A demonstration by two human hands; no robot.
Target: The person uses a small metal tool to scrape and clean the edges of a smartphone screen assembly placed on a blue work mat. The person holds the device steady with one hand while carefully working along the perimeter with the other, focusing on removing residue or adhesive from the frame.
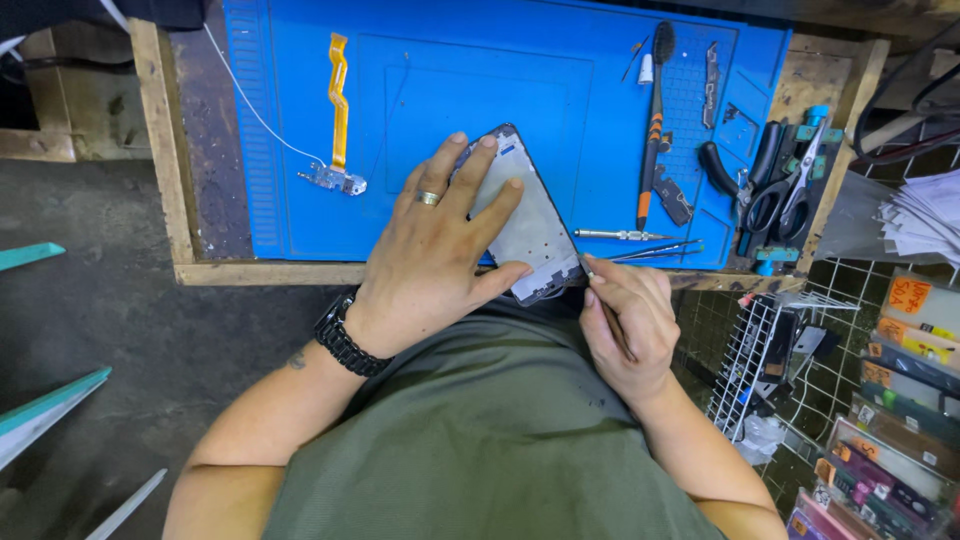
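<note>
My left hand (440,250), with a ring and a black wristwatch, presses flat on an opened phone frame (535,225) lying tilted on the blue work mat (460,90) near the table's front edge. My right hand (625,320) grips a thin metal tool (607,305) like a pen, its tip touching the frame's lower right corner. The frame's silver inner plate faces up; my fingers cover its left side.
On the mat lie a yellow flex cable with a small metal part (338,110), a brush (657,100), a screwdriver (620,235) and tweezers (655,250). Scissors and pliers (780,185) sit at the right. A wire rack (760,360) and packaged parts (890,420) stand lower right.
</note>
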